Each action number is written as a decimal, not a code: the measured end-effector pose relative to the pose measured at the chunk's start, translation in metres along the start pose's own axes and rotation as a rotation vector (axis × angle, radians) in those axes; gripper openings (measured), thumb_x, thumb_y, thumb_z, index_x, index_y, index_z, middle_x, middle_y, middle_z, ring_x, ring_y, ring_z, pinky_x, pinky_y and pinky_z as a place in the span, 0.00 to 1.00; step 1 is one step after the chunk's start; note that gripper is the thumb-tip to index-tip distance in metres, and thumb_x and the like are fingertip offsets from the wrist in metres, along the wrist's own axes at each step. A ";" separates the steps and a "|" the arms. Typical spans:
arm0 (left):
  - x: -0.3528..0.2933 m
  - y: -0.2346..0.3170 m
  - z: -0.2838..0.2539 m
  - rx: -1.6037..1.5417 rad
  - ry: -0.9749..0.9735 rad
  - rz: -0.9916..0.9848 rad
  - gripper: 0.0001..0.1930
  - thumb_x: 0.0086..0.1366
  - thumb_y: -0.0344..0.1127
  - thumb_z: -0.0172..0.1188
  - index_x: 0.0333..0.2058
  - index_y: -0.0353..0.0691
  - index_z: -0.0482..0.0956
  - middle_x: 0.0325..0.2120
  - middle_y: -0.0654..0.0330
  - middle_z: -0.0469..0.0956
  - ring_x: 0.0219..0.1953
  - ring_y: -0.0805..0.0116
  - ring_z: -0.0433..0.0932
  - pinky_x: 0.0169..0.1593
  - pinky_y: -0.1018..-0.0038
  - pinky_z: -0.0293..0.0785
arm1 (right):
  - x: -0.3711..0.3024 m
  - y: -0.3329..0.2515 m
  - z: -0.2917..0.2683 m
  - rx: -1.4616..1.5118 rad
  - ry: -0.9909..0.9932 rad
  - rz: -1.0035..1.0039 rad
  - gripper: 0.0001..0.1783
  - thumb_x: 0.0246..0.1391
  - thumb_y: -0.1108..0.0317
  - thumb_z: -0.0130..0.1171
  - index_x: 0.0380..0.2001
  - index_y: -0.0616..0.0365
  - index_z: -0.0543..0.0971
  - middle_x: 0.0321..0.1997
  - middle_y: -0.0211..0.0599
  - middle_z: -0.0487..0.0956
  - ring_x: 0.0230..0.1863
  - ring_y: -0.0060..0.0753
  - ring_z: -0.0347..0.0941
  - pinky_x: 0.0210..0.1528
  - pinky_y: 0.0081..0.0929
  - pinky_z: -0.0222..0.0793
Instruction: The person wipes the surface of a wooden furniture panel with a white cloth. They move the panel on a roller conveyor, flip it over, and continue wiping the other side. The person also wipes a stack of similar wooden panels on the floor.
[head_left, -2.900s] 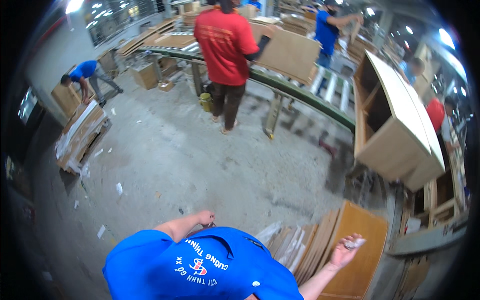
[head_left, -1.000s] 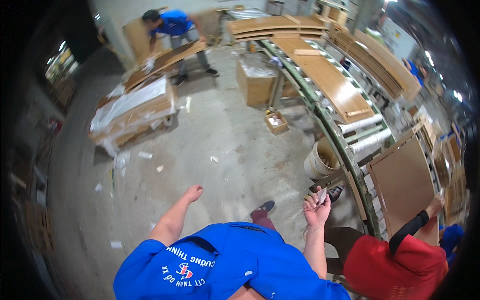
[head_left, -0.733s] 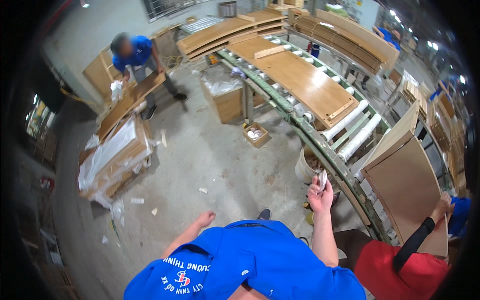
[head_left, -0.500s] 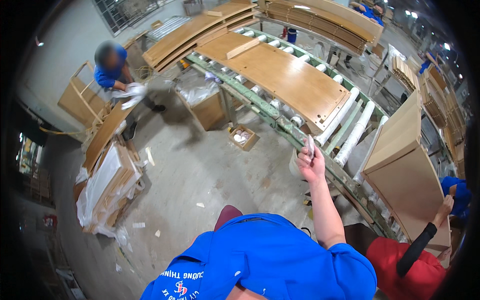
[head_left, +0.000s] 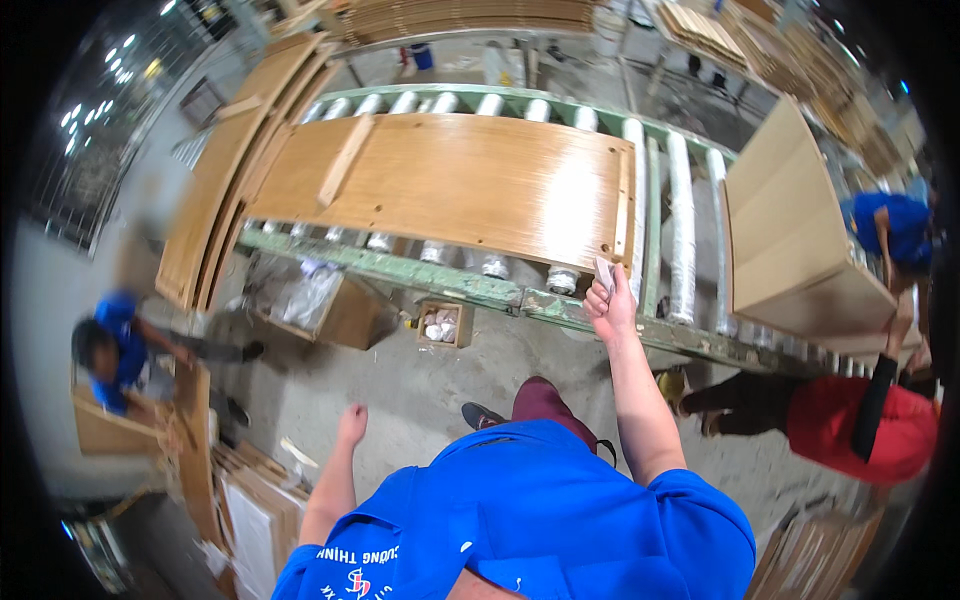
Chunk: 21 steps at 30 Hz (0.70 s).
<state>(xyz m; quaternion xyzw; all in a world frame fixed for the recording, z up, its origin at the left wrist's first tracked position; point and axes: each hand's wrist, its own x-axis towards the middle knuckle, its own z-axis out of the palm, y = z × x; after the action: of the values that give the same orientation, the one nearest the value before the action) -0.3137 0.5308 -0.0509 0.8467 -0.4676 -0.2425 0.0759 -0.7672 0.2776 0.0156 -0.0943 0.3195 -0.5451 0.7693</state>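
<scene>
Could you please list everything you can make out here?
Conveyor: one, green with white rollers, ahead
Wooden panel: one, brown, on the conveyor
Wooden strips: two, lighter brown, on the panel
Pale piece: one, whitish, in the right hand
Panel stack: one, brown, conveyor's left end
Cabinet-like box: one, beige, conveyor's right
Open box: one, brown, below conveyor, left
Small box: one, light brown, floor
Container: one, blue, beyond conveyor
Board stacks: several, brown, beyond conveyor and lower corners
Co-workers: three, one in red, two in blue, left and right
Own left hand: one, bare, left
Own right hand: one, bare, conveyor's near edge
</scene>
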 end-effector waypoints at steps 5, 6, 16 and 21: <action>0.178 0.140 -0.037 -0.130 0.131 0.598 0.10 0.60 0.33 0.49 0.35 0.35 0.75 0.34 0.49 0.76 0.40 0.51 0.73 0.45 0.64 0.69 | 0.045 -0.033 -0.012 -0.059 0.194 -0.318 0.17 0.62 0.51 0.39 0.33 0.53 0.67 0.14 0.22 0.57 0.10 0.15 0.50 0.11 0.15 0.44; 0.203 0.173 -0.037 -0.109 0.120 0.656 0.09 0.59 0.32 0.49 0.36 0.35 0.75 0.35 0.49 0.75 0.41 0.52 0.72 0.46 0.65 0.68 | 0.056 -0.042 -0.016 -0.072 0.227 -0.385 0.17 0.62 0.51 0.39 0.34 0.53 0.67 0.14 0.22 0.57 0.10 0.14 0.50 0.11 0.15 0.44; 0.300 0.385 0.035 0.357 0.286 0.941 0.21 0.59 0.40 0.50 0.52 0.44 0.67 0.55 0.54 0.62 0.57 0.51 0.57 0.59 0.56 0.53 | 0.230 -0.113 -0.051 -0.476 0.525 -0.671 0.17 0.61 0.56 0.43 0.39 0.56 0.74 0.28 0.25 0.72 0.21 0.13 0.62 0.20 0.12 0.57; 0.304 0.394 0.050 0.311 0.262 0.890 0.23 0.57 0.41 0.50 0.53 0.46 0.66 0.57 0.55 0.59 0.59 0.50 0.53 0.62 0.55 0.47 | 0.299 -0.141 -0.070 -0.923 0.715 -0.821 0.19 0.60 0.57 0.44 0.41 0.62 0.73 0.37 0.41 0.77 0.38 0.34 0.73 0.44 0.27 0.65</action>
<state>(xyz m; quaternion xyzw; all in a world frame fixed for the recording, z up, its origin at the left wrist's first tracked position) -0.5000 0.0664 -0.0575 0.5893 -0.8013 -0.0052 0.1029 -0.8586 -0.0313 -0.0857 -0.3385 0.6889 -0.5976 0.2317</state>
